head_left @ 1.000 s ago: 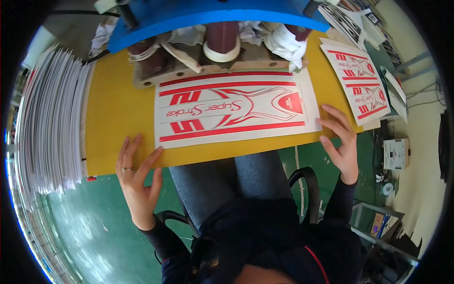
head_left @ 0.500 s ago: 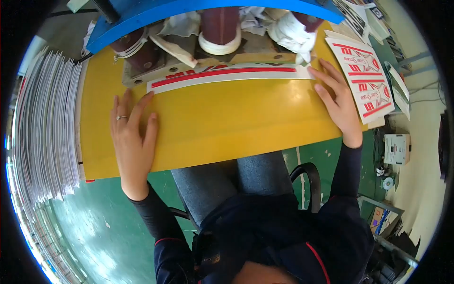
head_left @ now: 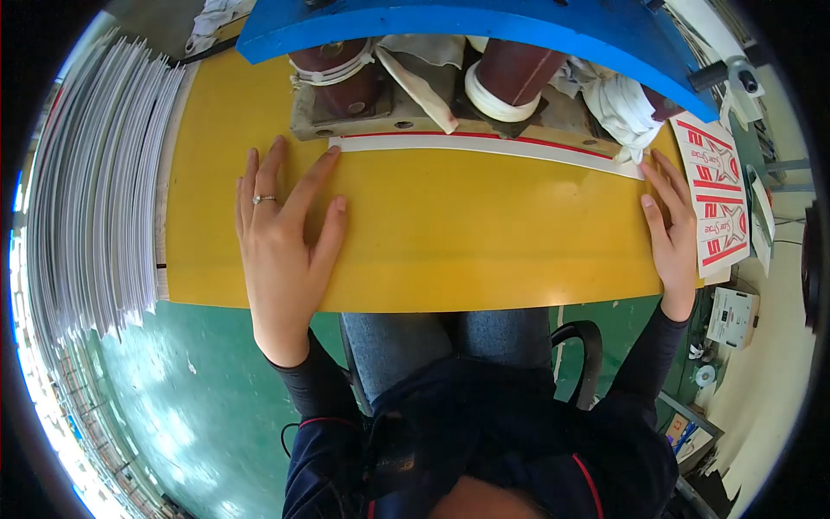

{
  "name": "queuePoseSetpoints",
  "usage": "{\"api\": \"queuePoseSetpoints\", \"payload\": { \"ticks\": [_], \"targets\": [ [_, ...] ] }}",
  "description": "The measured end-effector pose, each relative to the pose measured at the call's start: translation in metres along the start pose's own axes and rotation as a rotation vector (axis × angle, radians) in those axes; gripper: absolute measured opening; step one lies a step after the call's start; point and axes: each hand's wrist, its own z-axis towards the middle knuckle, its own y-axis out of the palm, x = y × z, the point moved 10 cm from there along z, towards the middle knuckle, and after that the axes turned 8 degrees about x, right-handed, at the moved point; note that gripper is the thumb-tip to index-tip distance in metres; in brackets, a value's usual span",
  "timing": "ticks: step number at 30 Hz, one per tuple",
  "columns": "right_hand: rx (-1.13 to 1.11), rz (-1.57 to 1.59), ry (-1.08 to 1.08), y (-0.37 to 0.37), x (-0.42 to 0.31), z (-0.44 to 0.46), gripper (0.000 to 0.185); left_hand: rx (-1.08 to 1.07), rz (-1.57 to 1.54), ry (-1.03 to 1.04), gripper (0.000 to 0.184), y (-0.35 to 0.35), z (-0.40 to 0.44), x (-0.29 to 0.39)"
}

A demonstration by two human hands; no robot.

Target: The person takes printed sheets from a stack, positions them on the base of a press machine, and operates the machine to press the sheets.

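Note:
A white printed sheet with a red stripe (head_left: 493, 150) lies on the yellow tabletop (head_left: 484, 233), mostly hidden beneath a metal block (head_left: 415, 119) of the machine. Only its near edge shows. My left hand (head_left: 290, 229) rests open on the table, its index fingertip at the sheet's left corner. At the sheet's right corner my right hand (head_left: 674, 229) lies with fingers apart, fingertips touching or very close to the edge. Neither hand grasps anything.
A blue machine plate (head_left: 484, 35) spans the top, above dark red cylinders (head_left: 519, 78) wrapped with white cloth (head_left: 618, 104). To the left stands a tall stack of sheets (head_left: 95, 190). Printed sheets with red lettering (head_left: 718, 190) lie at the right edge.
The sheet has gone further under the metal block, so less of its print shows. Both hands have stayed at its corners. The whole view has shifted.

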Motion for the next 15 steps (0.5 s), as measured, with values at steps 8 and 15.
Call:
{"api": "queuePoseSetpoints", "payload": {
  "ticks": [8,15],
  "targets": [
    [-0.002,0.030,0.024,0.0010,0.0046,-0.0007,0.041,0.020,-0.020,-0.025,0.041,0.0014,0.0020,-0.0009],
    [-0.023,0.026,-0.008,0.0007,0.0020,-0.0003,0.042,0.014,-0.045,-0.034,0.041,0.0034,0.0018,-0.0031]
  ]
}}
